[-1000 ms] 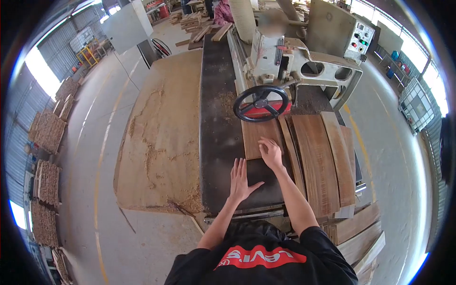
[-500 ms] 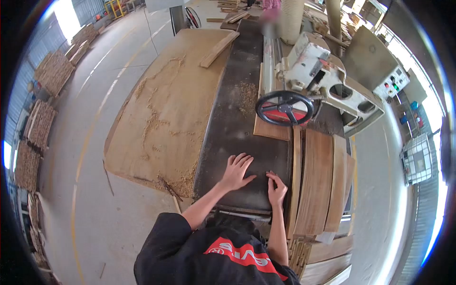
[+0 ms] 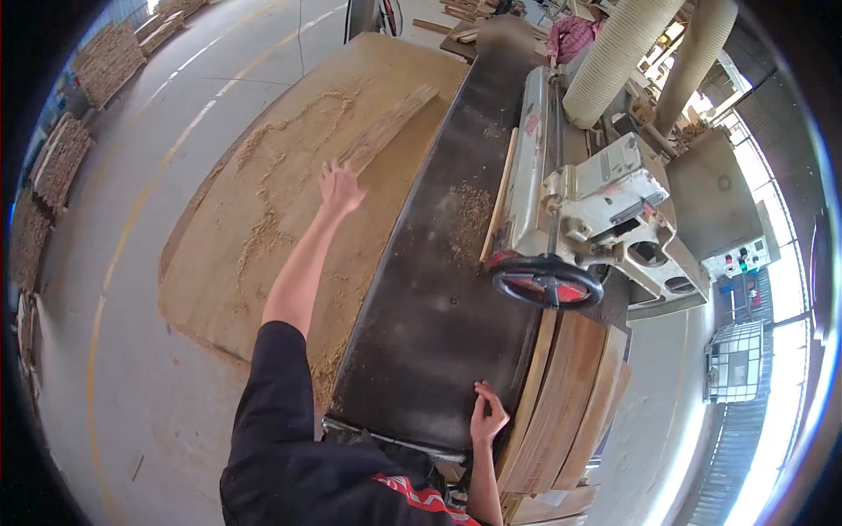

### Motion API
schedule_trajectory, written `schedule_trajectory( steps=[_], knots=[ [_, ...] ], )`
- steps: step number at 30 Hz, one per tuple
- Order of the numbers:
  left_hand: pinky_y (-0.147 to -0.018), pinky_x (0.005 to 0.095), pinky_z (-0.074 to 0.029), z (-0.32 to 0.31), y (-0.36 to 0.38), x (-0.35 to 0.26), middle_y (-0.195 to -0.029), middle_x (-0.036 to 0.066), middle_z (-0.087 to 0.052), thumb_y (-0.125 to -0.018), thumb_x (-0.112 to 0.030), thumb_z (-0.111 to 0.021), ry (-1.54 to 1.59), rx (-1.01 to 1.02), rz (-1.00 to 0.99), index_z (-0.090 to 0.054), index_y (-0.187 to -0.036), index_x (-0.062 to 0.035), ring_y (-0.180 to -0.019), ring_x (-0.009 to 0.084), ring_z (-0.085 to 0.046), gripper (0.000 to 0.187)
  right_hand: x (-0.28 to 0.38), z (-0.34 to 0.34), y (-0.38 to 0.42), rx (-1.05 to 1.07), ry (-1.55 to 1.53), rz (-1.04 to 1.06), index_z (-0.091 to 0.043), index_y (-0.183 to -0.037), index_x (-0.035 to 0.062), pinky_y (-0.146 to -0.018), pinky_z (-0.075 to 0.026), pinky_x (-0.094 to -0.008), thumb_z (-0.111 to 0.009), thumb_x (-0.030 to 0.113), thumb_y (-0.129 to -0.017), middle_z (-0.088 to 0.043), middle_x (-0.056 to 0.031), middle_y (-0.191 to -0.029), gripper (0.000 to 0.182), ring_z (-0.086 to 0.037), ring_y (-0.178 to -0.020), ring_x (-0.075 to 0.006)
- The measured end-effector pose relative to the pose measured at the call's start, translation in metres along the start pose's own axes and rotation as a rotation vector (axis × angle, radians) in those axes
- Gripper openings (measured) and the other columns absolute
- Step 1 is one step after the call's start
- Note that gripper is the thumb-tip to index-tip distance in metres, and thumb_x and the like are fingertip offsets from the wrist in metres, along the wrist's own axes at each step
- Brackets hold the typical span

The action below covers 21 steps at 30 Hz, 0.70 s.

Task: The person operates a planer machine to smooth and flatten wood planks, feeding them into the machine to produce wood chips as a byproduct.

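Observation:
My left hand (image 3: 340, 187) reaches far forward over the brown board, its fingers at the near end of a rough wooden plank (image 3: 390, 127). The fingers appear closed over that end, though the grip is partly hidden. The plank lies slanted across the board. My right hand (image 3: 488, 416) is low over the near part of the dark machine table (image 3: 421, 351), close to the stacked boards. Its fingers are curled together, and whatever may be between them cannot be made out.
Wood shavings lie on the large brown board (image 3: 219, 184) and the dark table. A machine with a black handwheel (image 3: 548, 282) and ribbed hoses (image 3: 618, 61) stands at right. Stacked boards (image 3: 557, 394) line the right edge. Another person's sleeve (image 3: 574, 37) shows at the back.
My left hand has gone from the dark table forward and left to the plank. The plank has come nearer to me across the board. My right hand remains over the near table.

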<state>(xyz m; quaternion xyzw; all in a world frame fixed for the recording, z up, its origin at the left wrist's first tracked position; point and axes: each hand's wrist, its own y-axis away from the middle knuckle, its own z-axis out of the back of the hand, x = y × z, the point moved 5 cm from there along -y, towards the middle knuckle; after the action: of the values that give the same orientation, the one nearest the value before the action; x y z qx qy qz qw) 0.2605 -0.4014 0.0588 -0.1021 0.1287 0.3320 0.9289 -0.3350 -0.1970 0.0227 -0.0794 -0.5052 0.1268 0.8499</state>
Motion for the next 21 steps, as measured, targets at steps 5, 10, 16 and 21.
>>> schedule_trajectory(
  steps=[5,10,16,21],
  knots=[
    [-0.126,0.0603,-0.036,-0.02,-0.035,0.01,-0.169,0.03,-0.04,-0.085,-0.047,-0.09,-0.109,0.049,-0.003,-0.049,-0.162,-0.0045,-0.158,0.0494,-0.037,0.097,-0.002,-0.002,0.001,-0.019,0.05,0.033,-0.08,-0.105,0.0008,-0.107,-0.059,-0.0461,-0.063,-0.008,-0.099,-0.084,-0.0156,-0.11,0.02,-0.079,-0.117,-0.032],
    [-0.119,0.0499,-0.045,-0.057,-0.052,0.03,-0.156,0.028,-0.056,-0.081,-0.036,-0.09,0.052,0.069,-0.101,-0.053,-0.16,-0.0056,-0.145,0.0413,-0.053,0.093,0.001,-0.001,-0.001,-0.025,0.044,0.029,-0.08,-0.105,-0.0001,-0.106,-0.059,-0.044,-0.064,-0.007,-0.099,-0.084,-0.0155,-0.111,0.018,-0.079,-0.117,-0.0323],
    [-0.073,0.0459,-0.063,-0.029,0.065,0.014,-0.123,0.018,-0.075,-0.089,-0.034,-0.084,1.086,0.357,0.193,-0.06,-0.15,-0.0068,-0.091,0.0274,-0.076,0.071,-0.002,0.0,0.003,-0.04,0.008,-0.011,-0.079,-0.104,-0.001,-0.105,-0.059,-0.0398,-0.064,-0.006,-0.1,-0.084,-0.0151,-0.113,0.017,-0.078,-0.12,-0.0284],
    [-0.076,0.0531,-0.067,-0.029,0.196,-0.022,-0.153,0.031,-0.057,-0.103,-0.071,-0.056,2.049,1.07,0.23,-0.048,-0.163,-0.0111,-0.101,0.0371,-0.076,0.086,-0.009,0.001,-0.006,-0.023,-0.024,0.002,-0.08,-0.11,-0.0007,-0.104,-0.06,-0.0386,-0.064,-0.005,-0.102,-0.083,-0.0162,-0.116,0.019,-0.077,-0.122,-0.0274]
  ],
)
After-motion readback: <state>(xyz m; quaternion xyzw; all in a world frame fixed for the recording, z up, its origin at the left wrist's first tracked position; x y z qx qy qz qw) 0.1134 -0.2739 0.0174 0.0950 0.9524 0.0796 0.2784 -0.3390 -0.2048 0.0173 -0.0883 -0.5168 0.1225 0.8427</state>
